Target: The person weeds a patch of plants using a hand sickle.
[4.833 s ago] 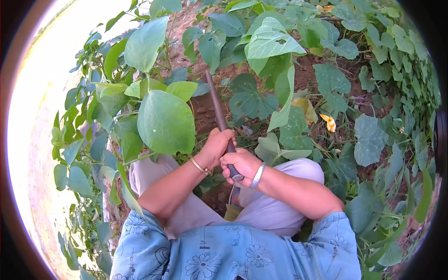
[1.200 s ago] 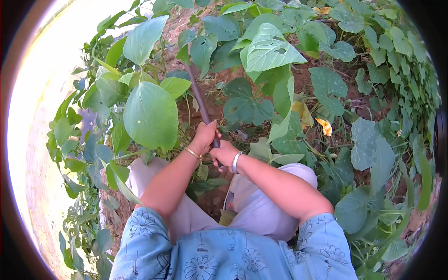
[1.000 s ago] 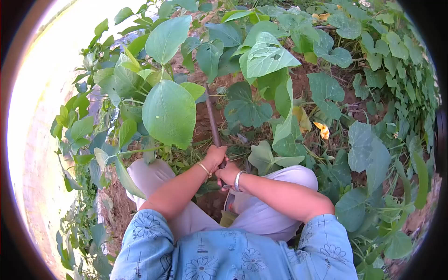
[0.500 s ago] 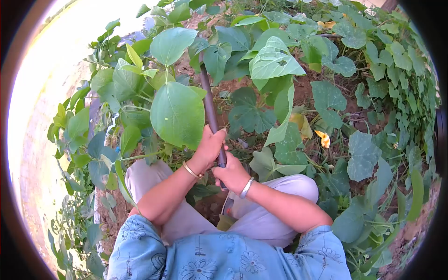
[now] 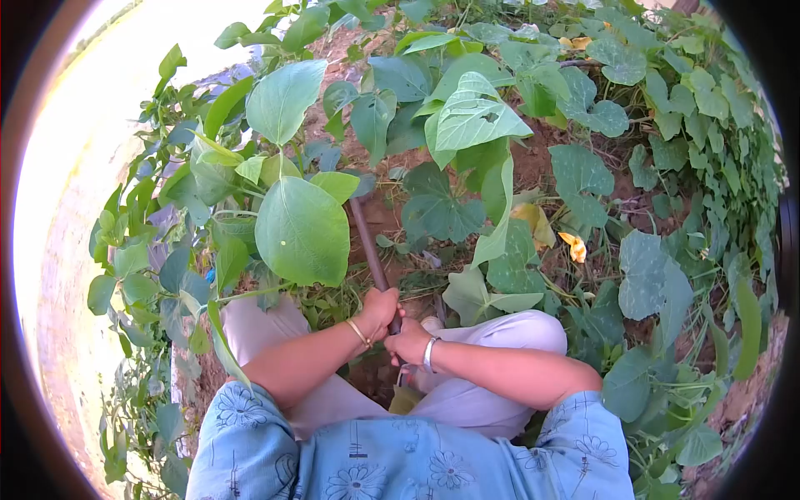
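My left hand (image 5: 379,312) is closed around a long brown tool handle (image 5: 368,242). Just below it, nearer my body, my right hand (image 5: 410,342) grips the same shaft. The handle slants away from me and slightly left; its far end disappears behind leaves, so the tool's head is hidden. A broad green leaf (image 5: 302,232) hangs left of the shaft, above my left hand. Bare soil (image 5: 379,212) shows beside the handle.
Leafy plants crowd the left side, and vines with lobed leaves (image 5: 581,179) spread over the right. An orange-yellow flower (image 5: 575,247) stands among them. My bent legs (image 5: 521,333) lie on both sides of my hands. Pale, bright ground (image 5: 71,275) runs along the left.
Both hands have come down closer to my body, drawing the handle with them. Its visible upper part sits lower. The leaves at left have shifted slightly.
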Available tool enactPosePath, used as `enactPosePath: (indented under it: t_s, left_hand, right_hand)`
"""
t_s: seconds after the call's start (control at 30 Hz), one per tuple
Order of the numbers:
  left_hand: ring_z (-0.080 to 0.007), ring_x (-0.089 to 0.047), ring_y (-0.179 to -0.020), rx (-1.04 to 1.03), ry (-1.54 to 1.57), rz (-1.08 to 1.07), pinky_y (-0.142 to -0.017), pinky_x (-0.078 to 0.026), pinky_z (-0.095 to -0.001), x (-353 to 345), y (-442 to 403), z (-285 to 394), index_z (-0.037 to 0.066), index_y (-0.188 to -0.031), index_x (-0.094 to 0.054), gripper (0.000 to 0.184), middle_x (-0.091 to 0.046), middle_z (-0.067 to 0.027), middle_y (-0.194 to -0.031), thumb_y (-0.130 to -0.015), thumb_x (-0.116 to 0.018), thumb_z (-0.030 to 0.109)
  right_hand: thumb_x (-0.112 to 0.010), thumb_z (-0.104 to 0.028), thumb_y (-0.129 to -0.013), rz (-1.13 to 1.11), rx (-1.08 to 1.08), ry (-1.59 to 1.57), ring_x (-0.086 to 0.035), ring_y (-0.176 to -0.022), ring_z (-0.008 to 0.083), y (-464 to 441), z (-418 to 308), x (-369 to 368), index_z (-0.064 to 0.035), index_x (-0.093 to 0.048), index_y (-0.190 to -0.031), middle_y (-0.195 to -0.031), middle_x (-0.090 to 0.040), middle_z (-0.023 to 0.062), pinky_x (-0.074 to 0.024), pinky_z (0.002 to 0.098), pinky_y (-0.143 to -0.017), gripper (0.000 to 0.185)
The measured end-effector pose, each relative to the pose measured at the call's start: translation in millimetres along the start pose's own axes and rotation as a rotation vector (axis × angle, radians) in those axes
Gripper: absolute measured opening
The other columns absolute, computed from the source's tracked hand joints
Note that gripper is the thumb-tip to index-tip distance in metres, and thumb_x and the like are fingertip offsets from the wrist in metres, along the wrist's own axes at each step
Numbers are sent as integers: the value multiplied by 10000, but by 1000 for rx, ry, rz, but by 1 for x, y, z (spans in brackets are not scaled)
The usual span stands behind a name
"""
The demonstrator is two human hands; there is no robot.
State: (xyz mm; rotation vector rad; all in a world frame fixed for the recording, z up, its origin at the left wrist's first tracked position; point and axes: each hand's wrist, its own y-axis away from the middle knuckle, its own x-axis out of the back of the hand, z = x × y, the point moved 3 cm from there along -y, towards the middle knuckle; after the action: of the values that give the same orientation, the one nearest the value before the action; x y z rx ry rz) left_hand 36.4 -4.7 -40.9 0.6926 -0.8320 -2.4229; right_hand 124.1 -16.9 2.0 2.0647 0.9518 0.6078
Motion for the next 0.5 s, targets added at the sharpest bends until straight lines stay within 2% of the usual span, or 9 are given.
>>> enactPosePath:
  t_s: [0.17,0.37,0.5]
  left_hand:
    - [-143,-437,-449,60,41,0,-399,-386,-284,5,5,-2,15,-635,-436,128,-434,-47,-537,-737,-444,93]
    - [-135,-442,-460,-7,38,-66,-424,-386,-265,3,16,17,30,-624,-449,138,-444,-45,-536,-738,-460,108]
    - [-138,-441,-454,-100,118,-132,-407,-378,-270,-7,29,51,24,-640,-445,123,-436,-46,-536,-716,-471,117]
  right_hand:
    - [-520,-104,-691,-77,29,-27,-510,-463,141,10,-4,-2,-33,-453,-743,-584,-475,45,-410,290,-337,111]
    - [-510,-109,-701,-116,76,-171,-489,-445,138,31,-25,-3,-37,-455,-716,-571,-464,41,-379,274,-313,92]
    - [-505,-76,-718,-202,161,-337,-477,-454,130,45,-50,2,-41,-441,-753,-596,-447,41,-365,271,-307,82]
